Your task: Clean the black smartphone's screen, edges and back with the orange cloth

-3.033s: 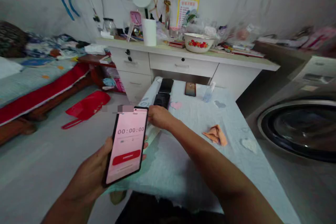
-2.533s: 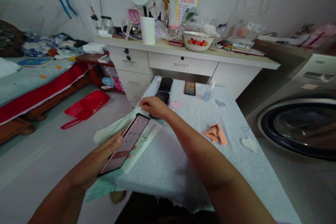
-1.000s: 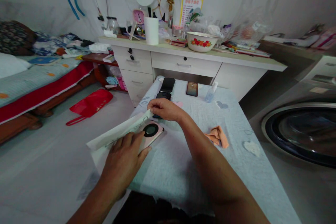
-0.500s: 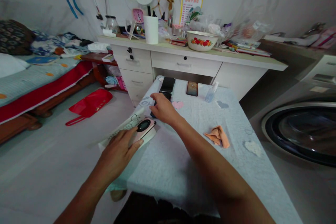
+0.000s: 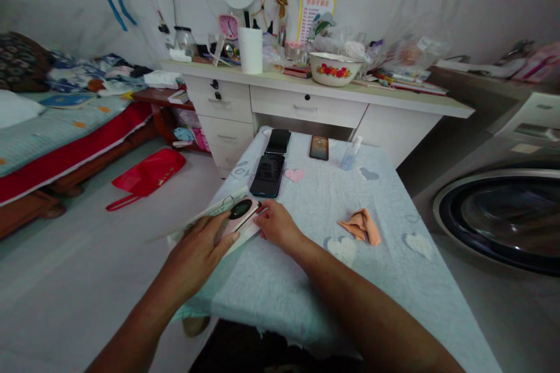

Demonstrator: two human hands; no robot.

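A pale pink phone (image 5: 247,220) with a large round black camera plate lies back up at the table's left edge, on top of something white. My left hand (image 5: 199,250) holds its near end, thumb along one side and fingers over the other. At the phone's far right corner, my right hand (image 5: 277,224) has its thumb and fingertips closed on the edge; the fingertips are partly hidden. Just beyond lies a dark phone (image 5: 268,176), screen up. A black flat item (image 5: 278,141) sits behind it.
On the cloth-covered table (image 5: 301,280) are a brown-backed phone (image 5: 319,148), a clear spray bottle (image 5: 351,154) and a crumpled orange cloth (image 5: 362,226). A white desk (image 5: 306,106) stands behind, a washing machine (image 5: 490,145) at right. A red bag (image 5: 149,178) lies on the floor.
My right hand has come back from over the dark phone to the pink phone's far corner, uncovering the dark phone's screen. My left hand stays on the pink phone.
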